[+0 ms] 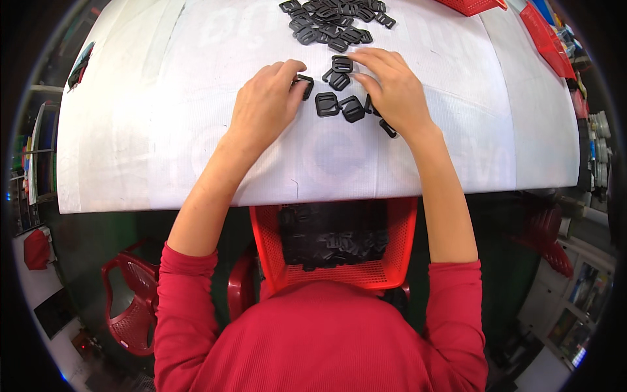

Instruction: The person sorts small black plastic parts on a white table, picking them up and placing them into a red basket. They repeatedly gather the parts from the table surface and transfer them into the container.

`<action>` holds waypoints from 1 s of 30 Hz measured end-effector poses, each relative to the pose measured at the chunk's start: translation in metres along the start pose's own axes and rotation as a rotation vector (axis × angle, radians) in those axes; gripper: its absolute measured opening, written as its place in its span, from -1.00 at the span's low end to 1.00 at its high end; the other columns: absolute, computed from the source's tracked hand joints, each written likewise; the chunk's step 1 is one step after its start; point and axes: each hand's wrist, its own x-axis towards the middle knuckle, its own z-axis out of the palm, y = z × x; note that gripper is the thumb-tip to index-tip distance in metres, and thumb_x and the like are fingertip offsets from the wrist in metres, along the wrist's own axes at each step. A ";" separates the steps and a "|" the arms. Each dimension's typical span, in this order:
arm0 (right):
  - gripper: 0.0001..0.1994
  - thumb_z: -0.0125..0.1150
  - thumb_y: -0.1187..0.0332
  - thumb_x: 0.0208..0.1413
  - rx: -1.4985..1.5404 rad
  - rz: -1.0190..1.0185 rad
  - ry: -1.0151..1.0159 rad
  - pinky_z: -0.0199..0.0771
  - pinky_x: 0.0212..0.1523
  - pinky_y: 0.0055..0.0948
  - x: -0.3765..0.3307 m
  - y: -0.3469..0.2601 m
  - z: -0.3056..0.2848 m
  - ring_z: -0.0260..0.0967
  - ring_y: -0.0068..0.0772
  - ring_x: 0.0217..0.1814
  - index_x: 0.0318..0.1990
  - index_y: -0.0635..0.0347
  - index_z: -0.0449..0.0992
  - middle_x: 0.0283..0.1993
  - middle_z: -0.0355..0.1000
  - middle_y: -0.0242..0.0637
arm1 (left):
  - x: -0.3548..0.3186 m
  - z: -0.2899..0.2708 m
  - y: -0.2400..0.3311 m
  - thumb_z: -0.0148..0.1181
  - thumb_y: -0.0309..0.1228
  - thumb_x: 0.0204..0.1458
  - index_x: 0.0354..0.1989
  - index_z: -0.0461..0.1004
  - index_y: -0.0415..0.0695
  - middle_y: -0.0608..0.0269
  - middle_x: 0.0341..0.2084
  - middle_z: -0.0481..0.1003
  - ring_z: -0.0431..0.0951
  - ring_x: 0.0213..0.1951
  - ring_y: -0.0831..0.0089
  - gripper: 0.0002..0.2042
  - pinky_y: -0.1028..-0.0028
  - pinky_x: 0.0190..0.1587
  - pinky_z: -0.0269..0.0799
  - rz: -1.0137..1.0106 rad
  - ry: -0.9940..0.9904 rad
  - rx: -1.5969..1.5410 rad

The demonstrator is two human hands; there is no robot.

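Resting on the white bench point(163, 130), both hands work a small cluster of black buckles. The left hand point(264, 108) has its fingers curled, its grip pinching 1 buckle point(304, 83) at its 1 o'clock. The right hand point(395, 91) lies with fingers spread flat over loose buckles point(339, 81) at its 9 o'clock, gripping nothing that shows; 1 more peeks out under its wrist. About 6 buckles lie between the hands, and a heap point(336, 23), too tangled to count, sits at 12 o'clock. A red basket point(398, 228) of buckles hangs at 6 o'clock below the bench edge. My guess: a sweeping wrist could knock loose pieces past the basket onto the floor.
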 end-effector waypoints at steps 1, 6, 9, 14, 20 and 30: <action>-0.78 0.25 0.39 0.06 -0.038 -0.031 -0.042 0.43 -0.03 -0.29 0.004 0.004 0.006 0.41 -0.30 0.04 -0.11 0.01 0.62 -0.03 0.53 -0.46 | -0.003 0.001 0.002 0.25 -0.40 0.06 -0.13 0.54 -0.18 0.15 -0.23 0.58 0.57 -0.17 0.22 -0.78 0.34 -0.15 0.50 0.017 0.021 -0.022; -0.79 0.20 0.36 0.11 -0.300 -0.038 -0.164 0.37 0.03 -0.27 0.004 0.015 0.003 0.36 -0.42 0.14 -0.10 -0.05 0.64 0.02 0.52 -0.57 | -0.010 0.004 -0.002 0.29 -0.38 0.04 -0.05 0.57 -0.16 0.18 -0.16 0.56 0.52 -0.09 0.27 -0.70 0.36 -0.07 0.48 0.190 0.004 0.102; -0.78 0.19 0.38 0.13 -0.122 0.097 -0.233 0.35 0.13 -0.24 -0.005 0.012 -0.019 0.38 -0.33 0.15 -0.07 0.03 0.62 0.07 0.51 -0.44 | -0.007 0.007 -0.014 0.28 -0.38 0.06 -0.05 0.58 -0.15 0.18 -0.21 0.59 0.56 -0.21 0.24 -0.72 0.37 -0.13 0.49 0.185 0.043 0.063; -0.67 0.16 0.19 0.21 -0.034 0.270 -0.151 0.17 0.33 -0.17 -0.046 0.026 -0.032 0.24 -0.20 0.36 0.10 -0.02 0.54 0.21 0.43 -0.34 | -0.002 -0.013 0.004 0.22 -0.39 0.13 -0.04 0.59 -0.12 0.22 -0.35 0.63 0.55 -0.46 0.27 -0.76 0.46 -0.31 0.47 -0.329 -0.157 -0.481; -0.52 0.00 -0.02 0.30 -0.114 0.219 -0.251 -0.19 0.49 -0.01 -0.048 0.018 -0.023 -0.03 -0.18 0.53 0.26 -0.03 0.40 0.40 0.22 -0.30 | -0.008 0.003 -0.041 0.07 -0.39 0.21 0.04 0.56 -0.10 0.12 0.10 0.46 0.41 0.13 0.22 -0.73 0.35 0.09 0.37 -0.050 0.047 -0.096; -0.74 0.27 0.30 0.08 -0.176 -0.089 -0.092 0.34 0.02 -0.32 0.025 0.021 0.023 0.41 -0.34 0.02 -0.05 0.02 0.59 -0.02 0.51 -0.45 | -0.023 0.023 -0.006 0.14 -0.42 0.15 0.39 0.09 -0.12 -0.06 0.32 0.19 0.09 0.40 0.00 -0.38 0.09 0.41 -0.04 0.096 -0.093 -0.135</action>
